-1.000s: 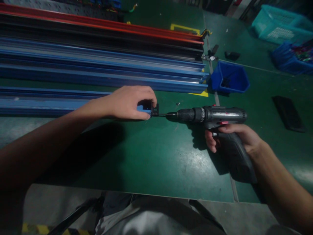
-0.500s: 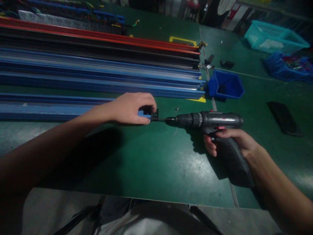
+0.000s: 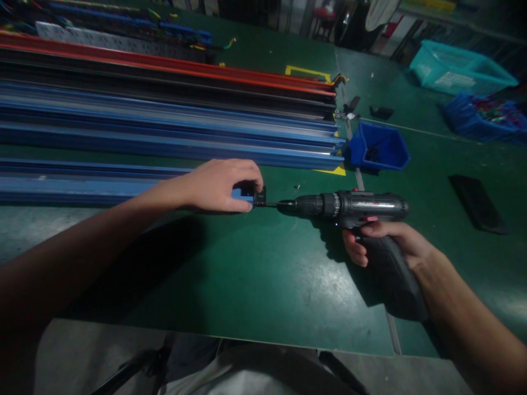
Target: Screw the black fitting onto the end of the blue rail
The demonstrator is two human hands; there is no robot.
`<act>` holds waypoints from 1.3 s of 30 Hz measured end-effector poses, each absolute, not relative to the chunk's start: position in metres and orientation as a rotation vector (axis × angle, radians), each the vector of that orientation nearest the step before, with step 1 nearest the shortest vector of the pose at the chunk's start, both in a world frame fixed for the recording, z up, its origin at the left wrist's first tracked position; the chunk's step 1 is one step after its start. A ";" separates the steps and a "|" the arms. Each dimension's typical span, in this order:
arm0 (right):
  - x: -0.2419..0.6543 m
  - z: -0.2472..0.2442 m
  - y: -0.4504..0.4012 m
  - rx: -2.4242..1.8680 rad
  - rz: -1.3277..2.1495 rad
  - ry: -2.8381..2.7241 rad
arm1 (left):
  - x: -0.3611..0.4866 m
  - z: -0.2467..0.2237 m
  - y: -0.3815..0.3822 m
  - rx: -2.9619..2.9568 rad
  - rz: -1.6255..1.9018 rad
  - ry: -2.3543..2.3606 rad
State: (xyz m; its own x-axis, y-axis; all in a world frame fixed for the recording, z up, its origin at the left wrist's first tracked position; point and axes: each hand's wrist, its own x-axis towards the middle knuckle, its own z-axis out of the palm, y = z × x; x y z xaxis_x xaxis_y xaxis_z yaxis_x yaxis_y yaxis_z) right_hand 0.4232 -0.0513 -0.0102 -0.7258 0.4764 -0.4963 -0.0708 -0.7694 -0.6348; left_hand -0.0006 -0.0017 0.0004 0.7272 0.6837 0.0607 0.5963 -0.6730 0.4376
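Note:
My left hand (image 3: 222, 185) grips the right end of the nearest blue rail (image 3: 82, 186), thumb in front and fingers over the top. A small black bracket (image 3: 261, 196) sits at that rail end, beside my fingertips. My right hand (image 3: 387, 238) is wrapped round the handle of a black cordless drill (image 3: 349, 204), which points left. Its long thin bit (image 3: 272, 204) reaches the bracket, level with the rail end. A tiny screw (image 3: 297, 187) lies on the green table just behind the chuck.
Behind are more blue rails (image 3: 206, 145), black ones and a red rail (image 3: 164, 61). A blue bin (image 3: 381, 148) with small dark parts stands right of them. Farther right are a teal basket (image 3: 461, 68), a blue basket of wires (image 3: 486, 118) and a flat black object (image 3: 477, 203).
The whole view has shifted very slightly. Both hands, the drill and the rail keep their places relative to each other, and a small light now shows by the drill's trigger.

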 end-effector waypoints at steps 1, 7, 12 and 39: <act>0.423 -0.011 -0.051 -0.961 2.513 -0.859 | -0.001 0.000 -0.002 2.538 0.311 0.986; 0.425 -0.012 -0.052 -0.961 2.513 -0.868 | 0.000 0.001 -0.002 2.545 0.312 0.994; 0.425 -0.011 -0.053 -0.968 2.508 -0.888 | 0.000 0.002 -0.002 2.546 0.303 0.994; 0.427 -0.011 -0.050 -0.875 2.604 -0.844 | -0.001 0.001 -0.003 2.578 0.316 0.980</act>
State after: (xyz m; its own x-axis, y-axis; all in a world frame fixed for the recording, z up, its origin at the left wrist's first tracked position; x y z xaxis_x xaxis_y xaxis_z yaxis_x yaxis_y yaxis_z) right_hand 0.4274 -0.0497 -0.0112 -0.7823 0.4156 -0.4640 -0.0642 -0.7948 -0.6035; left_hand -0.0013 -0.0029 0.0006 0.7341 0.6745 0.0787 0.5930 -0.6933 0.4095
